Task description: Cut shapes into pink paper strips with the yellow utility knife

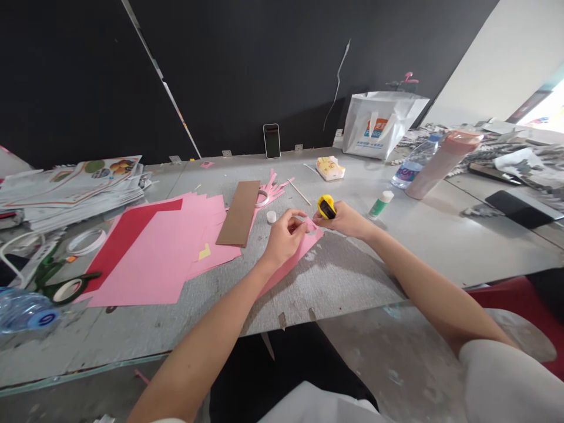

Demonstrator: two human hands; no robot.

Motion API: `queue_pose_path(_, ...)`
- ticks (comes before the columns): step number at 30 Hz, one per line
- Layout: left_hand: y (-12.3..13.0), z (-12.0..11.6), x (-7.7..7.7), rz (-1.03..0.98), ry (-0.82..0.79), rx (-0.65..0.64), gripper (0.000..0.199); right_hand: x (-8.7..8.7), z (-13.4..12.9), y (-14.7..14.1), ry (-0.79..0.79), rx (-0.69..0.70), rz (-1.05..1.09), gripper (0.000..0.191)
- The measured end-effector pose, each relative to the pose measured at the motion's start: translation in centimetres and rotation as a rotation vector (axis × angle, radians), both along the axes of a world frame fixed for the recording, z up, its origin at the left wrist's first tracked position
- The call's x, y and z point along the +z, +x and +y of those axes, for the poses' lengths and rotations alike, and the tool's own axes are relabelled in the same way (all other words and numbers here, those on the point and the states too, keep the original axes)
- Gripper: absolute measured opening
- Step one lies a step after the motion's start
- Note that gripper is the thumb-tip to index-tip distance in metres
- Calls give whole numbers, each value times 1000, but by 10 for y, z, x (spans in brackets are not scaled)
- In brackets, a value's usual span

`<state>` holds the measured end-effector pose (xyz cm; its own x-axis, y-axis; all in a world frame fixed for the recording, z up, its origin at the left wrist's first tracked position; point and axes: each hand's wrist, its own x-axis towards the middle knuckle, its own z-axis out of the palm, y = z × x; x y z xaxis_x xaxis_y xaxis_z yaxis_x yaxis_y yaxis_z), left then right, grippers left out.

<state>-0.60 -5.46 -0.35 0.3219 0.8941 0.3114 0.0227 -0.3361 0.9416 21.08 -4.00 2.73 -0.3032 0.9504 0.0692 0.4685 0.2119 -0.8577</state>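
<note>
My left hand (288, 234) pinches a small piece of pink paper (311, 225) between thumb and fingers. Under that hand, a larger pink sheet (286, 271) slants across the table. Closed around a rounded yellow and black tool (326, 207) is my right hand (346, 219), just right of the pinched paper. The tool's kind and working end cannot be made out. Close to my left hand are a small white cap (271, 217) and a brown cardboard strip (240, 214). A green and white glue stick (381, 204) stands to the right of my right hand.
Pink sheets (150, 258), a red sheet (132, 238) and green-handled scissors (66, 282) lie left. Further back are a tape roll (262, 198), a thin stick (299, 192), a phone (272, 141) and a white bag (383, 126). Bottles (440, 164) stand right.
</note>
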Motion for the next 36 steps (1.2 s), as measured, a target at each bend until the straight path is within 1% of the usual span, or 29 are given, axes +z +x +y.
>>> queue_pose_path(2,-1,0,0,13,8,26,15,0,1,0,-3,-33,-6,34)
queue_pose_path(4,-2,2,-2,61,6,102,14,0,1,0,-12,-86,-16,37)
queue_pose_path(6,-5,6,-8,155,-13,210,13,0,1,0,-20,-153,-21,41)
queue_pose_path(8,-9,11,-16,273,-26,270,15,1,1,-1,-24,-199,-16,44)
queue_pose_path(10,-11,16,-23,367,13,260,17,1,1,-1,-16,-208,-5,47)
queue_pose_path(12,-11,18,-27,410,106,262,20,-1,1,-2,3,-198,0,50)
queue_pose_path(14,-9,17,-28,385,189,275,21,-4,1,-4,35,-187,5,51)
queue_pose_path(15,-7,16,-27,352,205,271,21,-5,1,-4,51,-183,7,51)
queue_pose_path(17,-4,13,-23,264,159,230,23,-10,1,-6,74,-172,1,49)
queue_pose_path(20,0,10,-19,143,26,140,25,-15,0,-9,78,-155,-33,45)
queue_pose_path(23,2,11,-23,114,7,65,22,-19,-2,-13,68,-136,-50,44)
queue_pose_path(26,3,12,-31,135,-2,31,24,-22,-2,-15,53,-110,-54,46)
queue_pose_path(29,5,14,-37,123,-18,41,23,-25,2,-15,52,-136,-59,44)
queue_pose_path(31,7,15,-40,117,-24,92,18,-25,9,-14,49,-165,-56,38)
queue_pose_path(34,10,17,-45,192,-14,175,20,-16,26,-16,-27,-152,-99,29)
queue_pose_path(36,11,17,-47,311,86,155,18,-6,41,-22,-110,-188,-159,27)
